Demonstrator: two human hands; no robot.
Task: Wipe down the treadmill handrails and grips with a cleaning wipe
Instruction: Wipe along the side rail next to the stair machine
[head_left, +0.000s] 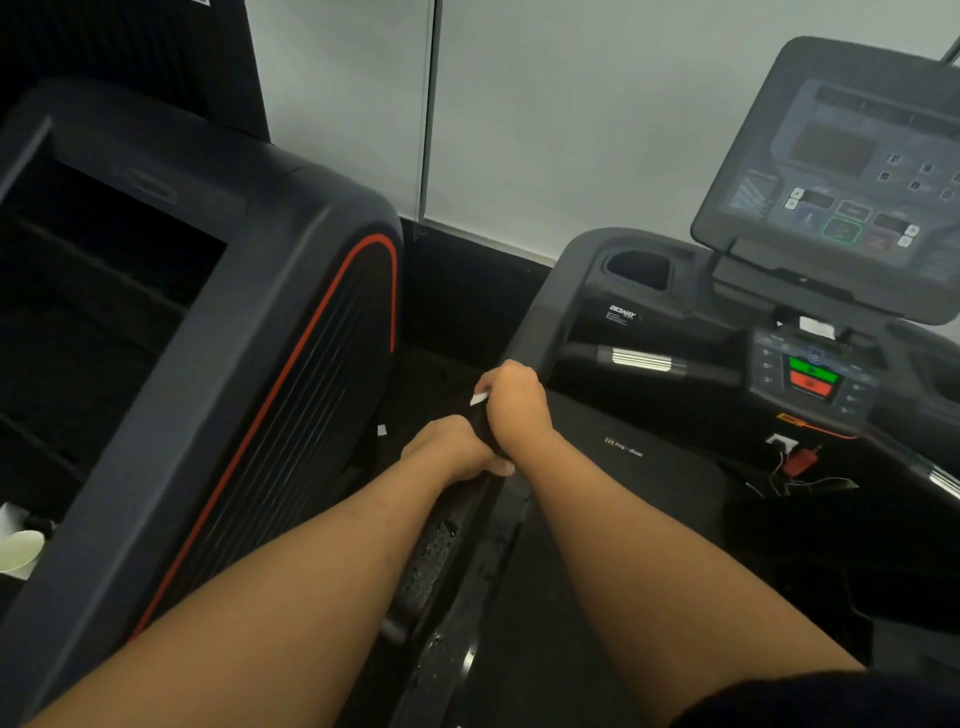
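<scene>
The treadmill's black left handrail (435, 558) runs from the lower middle up toward the console. My left hand (448, 453) grips the rail, its fingers curled round it. Just ahead of it, my right hand (515, 406) is also wrapped round the rail, and a small white corner of the cleaning wipe (479, 399) sticks out at its left side. Most of the wipe is hidden under that hand. A short black stretch of rail shows between the two hands. The front crossbar has a silver pulse grip (641, 359).
A neighbouring machine (291, 312) with a red stripe stands close on the left. The treadmill console screen (852, 176), a cup holder (638, 270), green and red buttons (813, 375) and a red safety clip (800, 460) lie to the right. A paper cup (18, 553) sits at the far left.
</scene>
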